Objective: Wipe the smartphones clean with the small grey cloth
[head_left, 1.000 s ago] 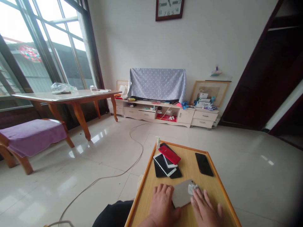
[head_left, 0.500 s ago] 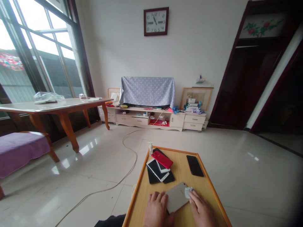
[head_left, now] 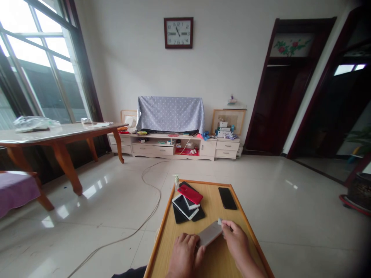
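Observation:
A flat silver tablet (head_left: 210,234) is tilted above the near part of the small wooden table (head_left: 213,268). My left hand (head_left: 184,253) grips its left end, thumb at the near edge and fingers over the far side. My right hand (head_left: 236,237) is at its right end, pinching a small crumpled white wipe (head_left: 219,221) against the far right corner. Beyond my left hand lies a pile of phones: a red phone (head_left: 190,194) on top, a white-framed phone (head_left: 185,207) and dark ones under it. A black phone (head_left: 227,198) lies apart on the right.
A pump bottle (head_left: 176,182) stands at the table's far left corner. A cable (head_left: 152,214) runs over the tiled floor on the left. Farther off are a large wooden table (head_left: 66,133), a low white cabinet (head_left: 152,150) and a cloth-covered shape (head_left: 171,114).
The tablet has tipped up from lying nearly flat and shows a narrower face. My right hand has shifted with the wipe to the corner edge. The camera view has turned right.

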### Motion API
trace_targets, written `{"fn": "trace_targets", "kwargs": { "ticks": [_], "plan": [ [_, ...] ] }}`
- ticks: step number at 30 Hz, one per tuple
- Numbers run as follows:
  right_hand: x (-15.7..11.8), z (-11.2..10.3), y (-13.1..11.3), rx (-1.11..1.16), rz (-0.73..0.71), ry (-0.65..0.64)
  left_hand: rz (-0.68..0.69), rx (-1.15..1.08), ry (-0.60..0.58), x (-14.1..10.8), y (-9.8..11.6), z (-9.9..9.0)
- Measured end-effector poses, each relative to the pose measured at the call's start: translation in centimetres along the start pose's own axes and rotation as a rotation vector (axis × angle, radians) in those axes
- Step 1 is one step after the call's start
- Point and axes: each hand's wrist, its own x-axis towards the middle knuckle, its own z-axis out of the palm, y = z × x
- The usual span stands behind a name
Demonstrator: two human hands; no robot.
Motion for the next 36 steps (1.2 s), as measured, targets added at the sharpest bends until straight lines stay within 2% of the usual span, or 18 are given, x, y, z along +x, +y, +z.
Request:
{"fn": "trace_targets", "kwargs": {
  "ticks": [4,8,12,16,23,29,32,36],
  "plan": [
    [0.2,-0.2,-0.9,0.016,0.024,0.032,0.004,0.034,-0.046,-0.4,0.2,-0.2],
    [0.1,-0.3,-1.2,-0.03,-0.014,0.048,0.006,0.069,-0.093,-0.7,0.1,-0.2],
    [-0.6,-0.5,-1.6,-0.07,-0.049,0.056,0.002,0.069,-0.141,-1.0,0.1,-0.3],
    [-1.8,-0.8,-1.8,-0.069,-0.048,0.049,-0.01,0.099,-0.14,-1.3,0.3,-0.3],
    [-3.9,-0.3,0.0,-0.005,-0.012,0.109,-0.012,0.183,-0.194,-1.8,1.1,-0.2],
    [-4.2,-0.7,1.8,0.004,0.034,0.155,0.021,0.171,-0.224,-2.3,1.2,0.2],
    [-5.0,-0.4,1.1,0.009,-0.008,0.149,0.024,0.153,-0.205,-3.2,1.2,0.1],
    [-8.8,1.4,-1.6,0.029,-0.14,0.043,0.033,0.112,-0.148,-4.6,1.2,-0.2]
  ]
}}
